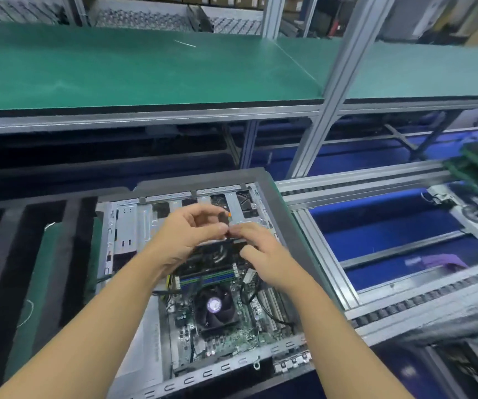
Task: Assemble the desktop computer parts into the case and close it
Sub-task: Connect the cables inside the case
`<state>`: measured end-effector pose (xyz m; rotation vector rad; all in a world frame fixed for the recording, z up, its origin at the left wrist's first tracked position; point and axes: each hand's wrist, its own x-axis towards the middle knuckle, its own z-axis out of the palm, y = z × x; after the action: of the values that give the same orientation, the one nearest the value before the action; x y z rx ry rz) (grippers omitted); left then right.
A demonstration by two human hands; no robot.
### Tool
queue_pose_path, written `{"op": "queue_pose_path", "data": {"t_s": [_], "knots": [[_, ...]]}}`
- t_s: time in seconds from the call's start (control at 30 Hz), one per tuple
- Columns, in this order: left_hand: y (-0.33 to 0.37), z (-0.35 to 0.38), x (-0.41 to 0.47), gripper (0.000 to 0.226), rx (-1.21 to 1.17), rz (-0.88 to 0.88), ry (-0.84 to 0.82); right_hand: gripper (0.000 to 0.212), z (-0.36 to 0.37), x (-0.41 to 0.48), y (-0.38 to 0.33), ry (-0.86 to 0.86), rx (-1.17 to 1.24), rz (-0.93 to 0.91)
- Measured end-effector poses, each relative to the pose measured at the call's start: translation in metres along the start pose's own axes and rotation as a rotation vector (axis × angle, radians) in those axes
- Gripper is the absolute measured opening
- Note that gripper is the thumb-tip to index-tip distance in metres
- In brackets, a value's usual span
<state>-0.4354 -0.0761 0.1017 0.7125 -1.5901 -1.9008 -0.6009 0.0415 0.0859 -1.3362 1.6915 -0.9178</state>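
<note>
An open case (125, 226) lies flat on a grey tray (275, 203), motherboard (226, 338) up so parts go in from above. Over its far end, left hand (186, 234) and right hand (263, 254) meet, fingers (214, 228) of both pinching 1 small dark orange-tipped part (227, 215), probably a connector.

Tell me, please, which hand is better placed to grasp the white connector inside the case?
Probably right: the right hand sits directly beside the white connector, while the left hand is farther away.

Tiny orange-tipped piece (229, 215) amid the fingertips (220, 227), blurry and too small for a name.
</note>
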Motion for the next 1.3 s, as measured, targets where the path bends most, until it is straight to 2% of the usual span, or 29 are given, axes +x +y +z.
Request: {"op": "queue_pose_path", "data": {"t_s": [0.13,0.23,0.37,0.5,0.57,0.7,0.77,0.87,1.0,1.1,1.13,1.23,1.3], "knots": [[-0.013,0.017,0.011,0.023,0.211,-0.044,0.001,0.034,0.003,-0.004,0.01,0.036,0.306,-0.018],[-0.016,0.026,0.015,0.018,0.335,-0.044,0.052,0.029,0.007,-0.005,0.014,0.166,0.331,-0.045],[-0.015,0.037,0.013,0.022,0.518,0.004,0.116,0.047,0.018,-0.005,0.028,0.228,0.478,0.006],[-0.02,0.038,0.006,0.025,0.705,0.078,0.124,0.032,0.031,-0.006,0.034,0.216,0.609,0.038],[-0.024,0.035,0.002,0.025,0.81,0.116,0.098,0.028,0.036,-0.009,0.036,0.221,0.614,0.061],[-0.023,0.006,-0.008,0.026,1.042,0.122,0.0,0.03,0.038,-0.01,0.038,0.222,0.458,0.097],[-0.018,-0.02,-0.018,0.022,1.087,0.129,0.026,0.029,0.037,-0.01,0.04,0.251,0.474,0.108],[-0.017,-0.071,-0.039,0.009,1.09,0.114,0.264,0.029,0.037,-0.011,0.041,0.249,0.409,0.104],[-0.025,-0.128,-0.071,0.007,0.789,-0.158,0.599,0.03,0.043,-0.007,0.04,0.17,0.407,0.118],[-0.035,-0.148,-0.089,0.024,0.649,-0.293,0.778,0.029,0.044,-0.004,0.038,0.149,0.429,0.108],[-0.038,-0.152,-0.094,0.031,0.594,-0.376,0.764,0.03,0.044,-0.003,0.038,0.153,0.402,0.103],[-0.046,-0.153,-0.108,0.047,0.429,-0.666,0.555,0.031,0.047,0.0,0.034,0.185,0.364,0.114],[-0.046,-0.151,-0.116,0.056,0.398,-0.75,0.458,0.03,0.052,0.003,0.032,0.215,0.344,0.112]]}}
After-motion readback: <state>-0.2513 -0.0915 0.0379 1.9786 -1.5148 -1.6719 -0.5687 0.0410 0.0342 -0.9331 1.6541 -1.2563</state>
